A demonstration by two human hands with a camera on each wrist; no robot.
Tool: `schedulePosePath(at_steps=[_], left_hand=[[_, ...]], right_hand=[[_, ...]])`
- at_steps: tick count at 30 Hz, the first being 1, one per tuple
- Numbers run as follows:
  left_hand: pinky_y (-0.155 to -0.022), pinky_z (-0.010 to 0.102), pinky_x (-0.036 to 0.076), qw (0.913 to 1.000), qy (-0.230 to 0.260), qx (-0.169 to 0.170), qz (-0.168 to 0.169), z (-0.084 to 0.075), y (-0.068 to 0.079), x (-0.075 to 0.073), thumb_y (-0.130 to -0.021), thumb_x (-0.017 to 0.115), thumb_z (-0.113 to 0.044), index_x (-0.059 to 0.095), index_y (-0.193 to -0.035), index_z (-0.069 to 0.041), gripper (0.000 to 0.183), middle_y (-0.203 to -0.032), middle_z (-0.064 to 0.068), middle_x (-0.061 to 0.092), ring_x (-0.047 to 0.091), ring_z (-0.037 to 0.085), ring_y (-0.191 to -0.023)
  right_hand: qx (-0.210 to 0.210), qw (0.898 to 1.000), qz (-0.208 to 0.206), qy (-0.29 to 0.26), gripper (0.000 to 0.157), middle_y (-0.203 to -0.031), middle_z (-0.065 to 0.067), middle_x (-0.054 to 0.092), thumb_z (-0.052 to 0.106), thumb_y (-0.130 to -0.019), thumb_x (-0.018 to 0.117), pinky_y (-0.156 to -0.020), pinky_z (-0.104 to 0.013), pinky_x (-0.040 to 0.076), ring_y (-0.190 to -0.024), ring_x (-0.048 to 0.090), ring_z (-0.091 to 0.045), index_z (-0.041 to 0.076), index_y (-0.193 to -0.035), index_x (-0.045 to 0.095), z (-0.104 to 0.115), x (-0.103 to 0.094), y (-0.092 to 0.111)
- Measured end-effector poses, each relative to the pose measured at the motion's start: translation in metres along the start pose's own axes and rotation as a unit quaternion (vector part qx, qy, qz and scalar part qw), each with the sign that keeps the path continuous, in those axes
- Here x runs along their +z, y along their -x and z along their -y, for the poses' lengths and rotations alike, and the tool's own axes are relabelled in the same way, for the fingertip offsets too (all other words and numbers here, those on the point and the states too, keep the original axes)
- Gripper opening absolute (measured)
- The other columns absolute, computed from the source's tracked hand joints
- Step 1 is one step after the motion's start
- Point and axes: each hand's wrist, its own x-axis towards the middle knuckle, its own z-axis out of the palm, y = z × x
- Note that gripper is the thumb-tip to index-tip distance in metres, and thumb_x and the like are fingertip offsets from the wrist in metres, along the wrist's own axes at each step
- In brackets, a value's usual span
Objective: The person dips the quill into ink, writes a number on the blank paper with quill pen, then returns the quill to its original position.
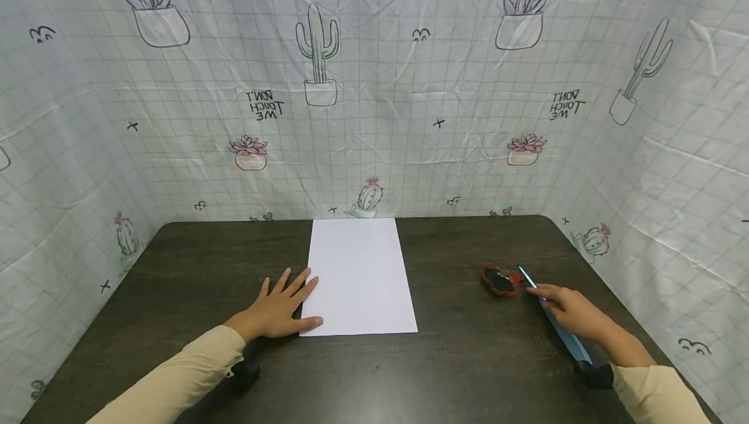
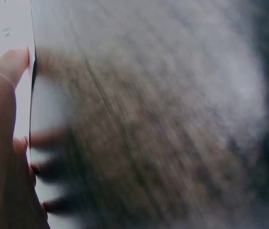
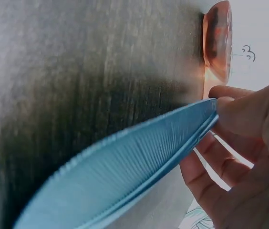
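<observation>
A blank white sheet of paper [image 1: 358, 274] lies on the dark table, and my left hand [image 1: 277, 310] rests spread over its left edge, thumb and fingertips on the paper. In the left wrist view the thumb [image 2: 10, 67] shows beside the table edge-on. My right hand [image 1: 576, 313] pinches a blue feather quill [image 3: 125, 167] near its narrow end, between thumb and index finger. The quill's slim tip points at a small red dish [image 1: 502, 279] with something black in it, just left of the hand. Whether tip and dish touch I cannot tell.
The dark wooden table [image 1: 445, 372] reaches back to a white cloth [image 1: 380, 86] printed with cacti and grid lines, which also hangs on both sides. Black straps sit at both wrists, below the beige sleeves [image 1: 187, 372].
</observation>
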Motion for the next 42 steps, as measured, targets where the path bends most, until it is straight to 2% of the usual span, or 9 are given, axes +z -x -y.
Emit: schedulePosePath(at_steps=[4, 15, 21, 24, 27, 30, 34, 37, 42], left_hand=[[-0.105, 0.073, 0.000, 1.0000, 0.002, 0.002, 0.001, 0.0002, 0.0014, 0.0005, -0.091, 0.048, -0.065, 0.020, -0.155, -0.018, 0.084, -0.161, 0.008, 0.009, 0.001, 0.043, -0.145], [-0.106, 0.072, -0.001, 1.0000, 0.006, 0.001, 0.003, 0.0008, -0.0002, -0.0009, -0.091, 0.049, -0.063, 0.019, -0.155, -0.019, 0.083, -0.162, 0.008, 0.008, 0.000, 0.043, -0.145], [-0.106, 0.072, 0.000, 1.0000, 0.003, 0.002, -0.001, 0.0010, -0.0001, -0.0006, -0.091, 0.048, -0.064, 0.020, -0.155, -0.020, 0.083, -0.162, 0.007, 0.008, 0.000, 0.042, -0.145], [-0.106, 0.073, 0.000, 1.0000, 0.004, 0.003, -0.002, 0.0010, 0.0000, -0.0007, -0.091, 0.048, -0.064, 0.020, -0.155, -0.020, 0.083, -0.161, 0.007, 0.009, 0.001, 0.043, -0.145], [-0.106, 0.072, -0.001, 1.0000, 0.003, 0.001, 0.004, 0.0016, -0.0010, -0.0005, -0.091, 0.048, -0.064, 0.019, -0.155, -0.020, 0.083, -0.162, 0.007, 0.008, 0.000, 0.042, -0.146], [-0.106, 0.072, -0.001, 1.0000, 0.001, 0.000, 0.006, 0.0008, -0.0029, -0.0018, -0.091, 0.048, -0.065, 0.018, -0.155, -0.020, 0.084, -0.162, 0.007, 0.007, -0.001, 0.042, -0.146], [-0.106, 0.072, -0.001, 1.0000, 0.000, 0.001, 0.000, -0.0007, -0.0033, -0.0026, -0.091, 0.048, -0.064, 0.019, -0.155, -0.020, 0.084, -0.162, 0.006, 0.008, 0.000, 0.042, -0.146], [-0.106, 0.072, -0.001, 1.0000, 0.000, 0.001, 0.004, -0.0013, -0.0019, -0.0011, -0.091, 0.047, -0.065, 0.018, -0.155, -0.020, 0.084, -0.162, 0.006, 0.007, -0.001, 0.042, -0.146], [-0.105, 0.073, -0.001, 1.0000, 0.000, 0.002, 0.002, -0.0012, -0.0001, 0.0010, -0.091, 0.048, -0.064, 0.019, -0.155, -0.019, 0.084, -0.162, 0.007, 0.008, 0.000, 0.043, -0.145]], right_hand=[[0.009, 1.000, 0.005, -0.002, 0.038, -0.123, -0.031, 0.057, -0.008, -0.086, 0.059, -0.062, -0.026, 0.037, -0.066, 0.045, -0.003, -0.006, -0.124, 0.060, -0.0016, 0.0011, 0.0003], [0.023, 0.999, -0.003, -0.048, 0.036, -0.119, -0.029, 0.060, -0.002, -0.086, 0.066, -0.060, -0.023, 0.043, -0.076, 0.051, -0.002, -0.004, -0.122, 0.063, -0.0043, 0.0006, -0.0015], [-0.003, 0.991, -0.018, -0.130, 0.033, -0.116, -0.030, 0.060, -0.001, -0.091, 0.061, -0.053, -0.025, 0.040, -0.070, 0.046, 0.000, -0.011, -0.123, 0.059, -0.0027, -0.0009, -0.0032], [0.007, 0.981, -0.012, -0.195, 0.036, -0.120, -0.021, 0.058, 0.003, -0.097, 0.055, -0.052, -0.026, 0.040, -0.065, 0.043, 0.002, -0.010, -0.130, 0.054, -0.0018, -0.0021, -0.0027], [0.020, 0.968, -0.004, -0.249, 0.040, -0.132, -0.004, 0.054, 0.009, -0.100, 0.051, -0.064, -0.017, 0.047, -0.085, 0.049, 0.014, -0.007, -0.136, 0.049, -0.0024, -0.0030, -0.0028], [0.027, 0.956, -0.002, -0.293, 0.042, -0.139, 0.009, 0.048, 0.011, -0.101, 0.049, -0.082, -0.014, 0.048, -0.113, 0.039, 0.019, -0.006, -0.140, 0.045, -0.0029, -0.0045, -0.0019], [0.049, 0.937, -0.020, -0.344, 0.045, -0.133, 0.018, 0.053, 0.012, -0.099, 0.053, -0.082, -0.014, 0.049, -0.112, 0.047, 0.015, -0.003, -0.141, 0.044, -0.0017, -0.0057, -0.0008], [0.059, 0.919, -0.027, -0.389, 0.047, -0.127, 0.025, 0.054, 0.012, -0.098, 0.055, -0.082, -0.013, 0.048, -0.110, 0.052, 0.010, -0.002, -0.142, 0.043, -0.0008, -0.0055, 0.0002], [0.026, 0.879, -0.020, -0.477, 0.048, -0.129, 0.021, 0.057, 0.005, -0.100, 0.050, -0.087, -0.013, 0.047, -0.112, 0.057, 0.001, -0.001, -0.146, 0.037, -0.0022, -0.0026, -0.0001]])
